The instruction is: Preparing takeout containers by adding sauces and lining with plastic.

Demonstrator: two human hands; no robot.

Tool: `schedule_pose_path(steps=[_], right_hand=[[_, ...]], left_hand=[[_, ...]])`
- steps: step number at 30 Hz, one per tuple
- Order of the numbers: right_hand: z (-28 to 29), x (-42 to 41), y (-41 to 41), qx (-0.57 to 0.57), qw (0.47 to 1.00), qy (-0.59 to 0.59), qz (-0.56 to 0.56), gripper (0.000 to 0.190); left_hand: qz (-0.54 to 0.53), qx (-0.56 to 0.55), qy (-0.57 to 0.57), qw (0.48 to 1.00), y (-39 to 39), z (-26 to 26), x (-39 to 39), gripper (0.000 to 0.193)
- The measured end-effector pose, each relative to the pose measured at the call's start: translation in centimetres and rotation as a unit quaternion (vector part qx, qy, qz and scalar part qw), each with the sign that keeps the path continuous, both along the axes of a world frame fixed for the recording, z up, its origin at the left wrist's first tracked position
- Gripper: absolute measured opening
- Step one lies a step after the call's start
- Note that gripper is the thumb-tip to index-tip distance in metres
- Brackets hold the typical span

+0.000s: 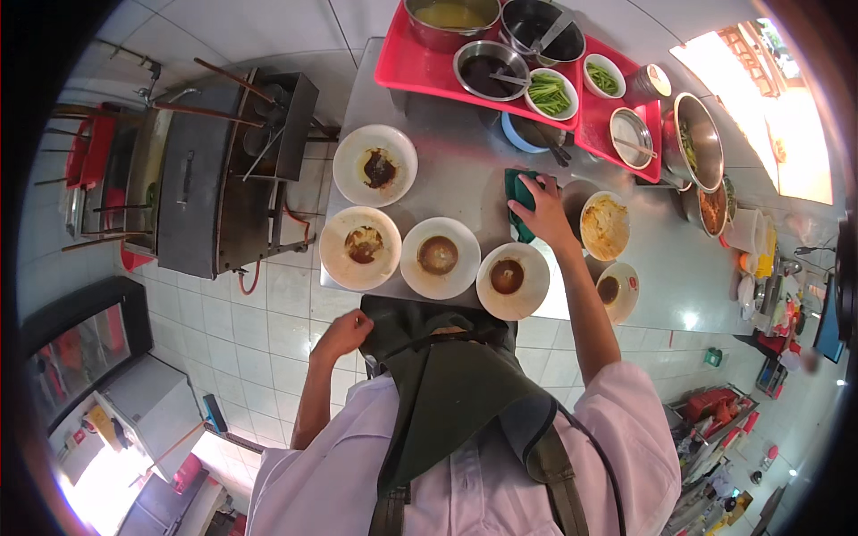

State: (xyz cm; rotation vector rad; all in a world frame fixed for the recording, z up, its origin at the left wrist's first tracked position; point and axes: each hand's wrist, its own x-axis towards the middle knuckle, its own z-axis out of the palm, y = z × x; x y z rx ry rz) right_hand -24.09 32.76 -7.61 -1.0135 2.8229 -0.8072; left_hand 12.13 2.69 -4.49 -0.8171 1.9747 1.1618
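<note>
My right hand (541,209) presses on a folded dark green cloth (519,224) that lies on the steel worktable (456,167). Left of the cloth are several white bowls with dark brown sauce in the bottom: a back bowl (345,167), a front-left bowl (335,261), a middle bowl (439,285) and a bowl near my right forearm (523,305). Beyond that forearm sit a bowl smeared with orange-brown paste (606,224) and another sauce bowl (625,298). My left hand (343,333) hangs off the table's front edge beside my dark apron (456,382), fingers curled, nothing visible in them.
Red trays (429,74) along the back hold steel bowls of liquid (491,70) and chopped greens (549,94). A blue bowl (519,134) is partly beneath them. Large steel basins (697,141) stand at right. A cooking unit (194,181) with long wooden handles is at left.
</note>
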Motion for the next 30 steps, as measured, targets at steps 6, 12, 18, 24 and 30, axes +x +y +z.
schedule_pose_path(steps=[6,12,18,24,30], right_hand=[[-2.4,-1.1,0.1,0.133,0.987,0.028,-0.086,0.056],[-0.8,1.9,-7.8,0.01,0.995,-0.05,0.089,0.052],[-1.3,0.6,-3.5,0.104,0.994,0.01,-0.014,0.057],[1.2,-0.5,-11.4,0.017,0.999,0.028,-0.009,0.045],[-0.7,-4.9,-17.4,0.089,0.97,0.213,0.073,0.033]], left_hand=[[0.052,-0.008,0.051,0.997,-2.6,-2.2,-0.6,0.032],[0.027,-0.03,0.096,0.995,-3.6,-4.2,-0.3,0.032],[0.041,0.043,0.116,0.992,-4.7,-5.0,-3.0,0.029],[0.066,0.104,0.085,0.989,-5.3,-3.5,-2.6,0.019],[0.062,0.144,0.076,0.985,-5.2,-5.4,-1.5,0.022]])
